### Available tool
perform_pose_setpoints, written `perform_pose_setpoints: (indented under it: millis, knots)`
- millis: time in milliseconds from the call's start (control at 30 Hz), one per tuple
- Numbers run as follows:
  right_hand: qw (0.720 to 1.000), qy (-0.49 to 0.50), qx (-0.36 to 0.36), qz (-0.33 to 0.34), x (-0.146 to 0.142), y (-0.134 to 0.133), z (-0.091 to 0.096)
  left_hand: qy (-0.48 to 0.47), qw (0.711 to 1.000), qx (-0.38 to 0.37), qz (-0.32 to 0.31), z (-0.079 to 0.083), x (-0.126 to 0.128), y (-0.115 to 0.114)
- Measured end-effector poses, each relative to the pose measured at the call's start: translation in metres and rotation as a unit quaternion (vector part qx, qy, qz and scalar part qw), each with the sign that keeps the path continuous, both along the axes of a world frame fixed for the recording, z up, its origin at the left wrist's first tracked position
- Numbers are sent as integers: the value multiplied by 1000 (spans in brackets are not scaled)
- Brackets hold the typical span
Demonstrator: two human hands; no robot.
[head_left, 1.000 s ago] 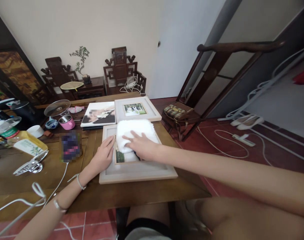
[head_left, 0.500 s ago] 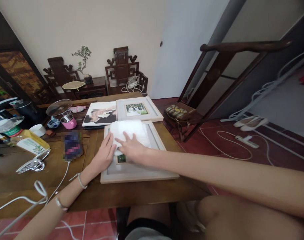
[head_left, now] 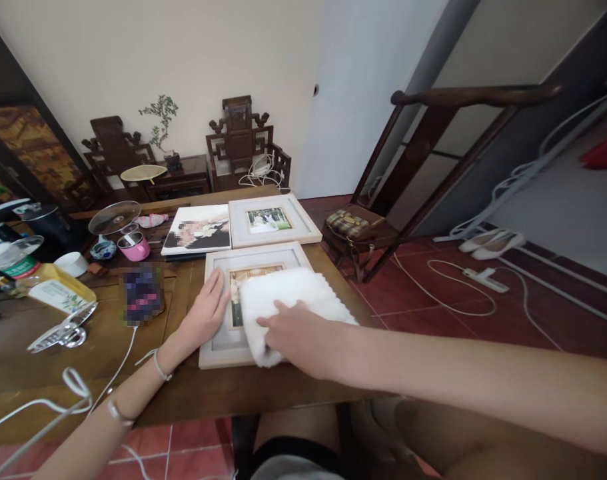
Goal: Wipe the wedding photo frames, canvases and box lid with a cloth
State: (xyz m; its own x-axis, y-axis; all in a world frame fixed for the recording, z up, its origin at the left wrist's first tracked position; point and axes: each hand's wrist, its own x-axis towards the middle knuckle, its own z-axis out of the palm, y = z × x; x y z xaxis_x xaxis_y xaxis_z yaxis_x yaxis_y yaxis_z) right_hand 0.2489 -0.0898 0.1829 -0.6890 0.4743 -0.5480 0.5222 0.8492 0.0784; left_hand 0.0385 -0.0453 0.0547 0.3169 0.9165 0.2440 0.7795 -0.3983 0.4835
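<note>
Right hand (head_left: 300,340) on the white cloth (head_left: 293,287), left hand (head_left: 209,310) on the near frame (head_left: 223,364)

Grip: the right hand rests over the cloth from above, fingers reaching across it; the thumb is hidden, so whether the cloth is pinched cannot be told. The left hand lies flat, fingers together, along the frame's left rim, clamped on nothing visible.

Position: the cloth, folded, covers the near right part of the frame, extends past the right rim and leaves the left strip of the inset picture (head_left: 236,313) exposed. The frame lies face up on the table (head_left: 183,400), near a second frame (head_left: 303,239) on the far side.

Step in hand: probably wiping the frame's face, with the left hand as steady. The next move would call for light, even pressure across any unwiped area, with the left hand kept firm.

Orientation: the cloth's scalloped edge faces far right. The right hand and forearm hide part of its outline, so its long axis cannot be settled. The frame's near edge runs left to right, roughly parallel to the table's.
</note>
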Motion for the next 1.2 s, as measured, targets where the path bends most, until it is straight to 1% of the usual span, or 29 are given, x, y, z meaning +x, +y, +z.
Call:
perform_pose_setpoints:
  millis: [133, 233, 300, 333, 367, 400, 467, 533, 567, 600, 633, 667, 733, 800, 867, 967, 1100, 1200]
  knots:
    - [998, -37, -1, -58, 14, 6, 12, 26, 1000, 3, -10, 0, -2, -2]
    - [991, -56, -22, -120, 26, 21, 19, 31, 999, 10, -20, -2, -3, -2]
    - [988, -33, -34, -147, 35, 34, 21, 33, 999, 13, -23, -5, -3, -1]
    - [988, -5, -27, -153, 39, 42, 21, 36, 999, 15, -25, -6, -3, 0]
    - [987, 31, -4, -157, 42, 49, 21, 39, 999, 16, -27, -6, -2, 0]
    - [984, 74, 36, -159, 44, 57, 19, 43, 999, 16, -29, -7, -2, 1]
    - [966, 161, 147, -140, 44, 73, 13, 50, 998, 15, -27, -9, -1, 1]
    - [936, 224, 257, -87, 36, 88, 4, 54, 998, 15, -26, -10, -1, 2]
    - [923, 241, 295, -48, 29, 95, -2, 55, 998, 16, -25, -11, -1, 3]
    - [915, 247, 320, -10, 21, 101, -8, 55, 998, 18, -25, -12, 0, 3]
    - [913, 244, 328, 24, 12, 107, -14, 54, 998, 21, -25, -12, 0, 3]
    - [916, 235, 321, 48, 2, 111, -21, 52, 998, 25, -26, -12, 1, 3]
    - [936, 215, 269, 74, -15, 117, -35, 47, 998, 34, -29, -9, 3, 3]
    - [958, 191, 201, 68, -26, 119, -47, 44, 998, 37, -37, -6, 5, 3]
    - [970, 177, 159, 50, -29, 119, -56, 43, 997, 33, -46, -4, 7, 3]
    - [974, 169, 151, 19, -17, 117, -59, 46, 997, 35, -46, -4, 7, 3]
    - [977, 147, 153, -32, 11, 115, -54, 55, 998, 28, -29, -9, 1, 3]
    - [978, 117, 158, -70, 34, 112, -49, 57, 998, 30, -29, -11, -2, 1]
